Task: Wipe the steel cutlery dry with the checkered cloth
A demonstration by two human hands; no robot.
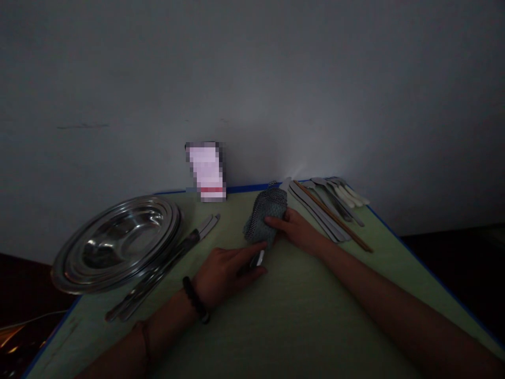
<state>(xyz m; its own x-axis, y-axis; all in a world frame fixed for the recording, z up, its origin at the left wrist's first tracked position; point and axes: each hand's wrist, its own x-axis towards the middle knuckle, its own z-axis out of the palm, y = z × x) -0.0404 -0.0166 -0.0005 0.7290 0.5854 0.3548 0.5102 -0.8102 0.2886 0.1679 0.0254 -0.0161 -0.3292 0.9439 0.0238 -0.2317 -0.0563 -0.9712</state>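
Note:
My left hand [226,273], with a dark bead bracelet at its wrist, is closed around the shiny handle of a piece of metal cutlery [258,258]. A grey-blue checked cloth [266,213] is wrapped about the cutlery's far part, so its kind cannot be made out. Closed on the cloth from the right side is my right hand [294,229], its thumb lying over the front. Two table knives [169,266] rest to the left of my left hand, handles toward me. Just beyond my right hand lie more table knives [317,213] and wooden chopsticks [335,218].
Stacked shiny metal basins [118,245] stand at the table's left. Several metal spoons [337,200] and white-handled cutlery [347,193] lie at the back right. A phone [207,171] leans on the wall [252,79] behind the green table [300,321], which has blue edging.

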